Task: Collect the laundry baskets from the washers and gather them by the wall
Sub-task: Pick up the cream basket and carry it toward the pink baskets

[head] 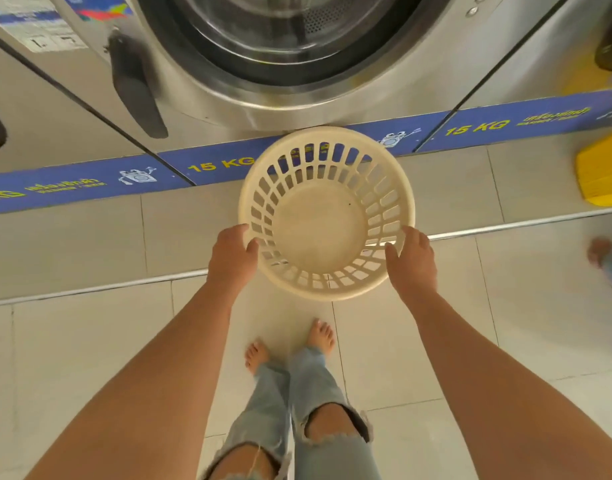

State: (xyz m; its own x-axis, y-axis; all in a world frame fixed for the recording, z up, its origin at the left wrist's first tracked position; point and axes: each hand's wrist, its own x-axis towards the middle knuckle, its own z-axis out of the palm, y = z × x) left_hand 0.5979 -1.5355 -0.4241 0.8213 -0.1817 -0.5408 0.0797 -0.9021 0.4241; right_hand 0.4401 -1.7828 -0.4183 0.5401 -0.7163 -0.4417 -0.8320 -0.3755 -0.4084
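A round cream plastic laundry basket point(320, 233) with slotted sides is held in the air in front of a steel front-loading washer point(207, 74). Nothing lies inside the basket. My left hand point(232, 256) grips its rim on the left, thumb over the edge. My right hand point(413, 259) grips the rim on the right the same way. The basket tilts slightly toward me, above the raised tiled step below the washer.
A blue "15 KG" strip point(90, 181) runs along the washers' base. More washers stand left and right. A yellow object point(602, 171) sits on the step at far right. Another person's bare foot point(600, 251) shows at the right edge. My bare feet stand on floor tiles point(72, 341).
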